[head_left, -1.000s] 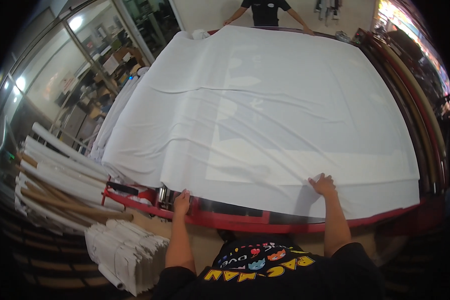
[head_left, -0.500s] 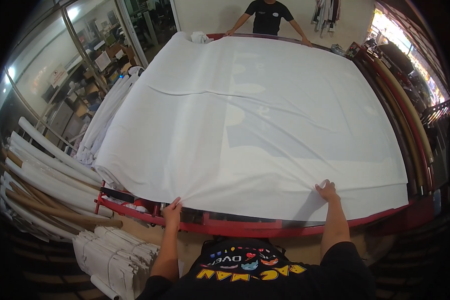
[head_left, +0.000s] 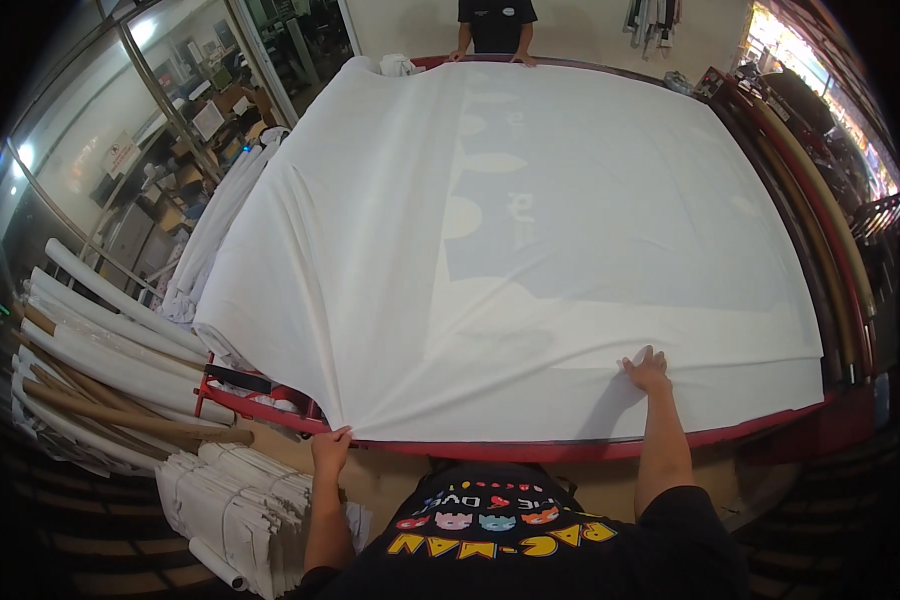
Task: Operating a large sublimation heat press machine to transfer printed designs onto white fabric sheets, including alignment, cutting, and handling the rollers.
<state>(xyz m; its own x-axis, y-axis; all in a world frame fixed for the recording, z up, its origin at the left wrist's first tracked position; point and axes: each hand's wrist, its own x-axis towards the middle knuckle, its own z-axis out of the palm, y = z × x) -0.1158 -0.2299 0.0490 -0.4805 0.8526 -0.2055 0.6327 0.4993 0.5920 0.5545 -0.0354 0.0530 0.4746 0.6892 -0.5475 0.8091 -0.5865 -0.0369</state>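
A large white cloth (head_left: 360,230) covers a red-framed table (head_left: 255,405), with pale shapes showing through its right half. My left hand (head_left: 332,448) pinches the cloth's near edge left of the middle, pulling creases out from that corner. My right hand (head_left: 648,370) rests open on the cloth toward the near right, its fingers spread beside a long wrinkle. The cloth's left side lies in thick, loose folds, and part of the red frame shows beneath it near my left hand.
A co-worker (head_left: 495,25) stands at the far edge, both hands at it. White and brown rolls (head_left: 110,330) lean at the lower left above bundled white sheets (head_left: 225,510). Long rolls (head_left: 825,230) line the table's right side. A glass partition (head_left: 170,110) is at the left.
My left hand has drawn the cloth edge down toward me and slightly left, changing the creases. My right hand stays near the same place. The co-worker's hands have moved closer together.
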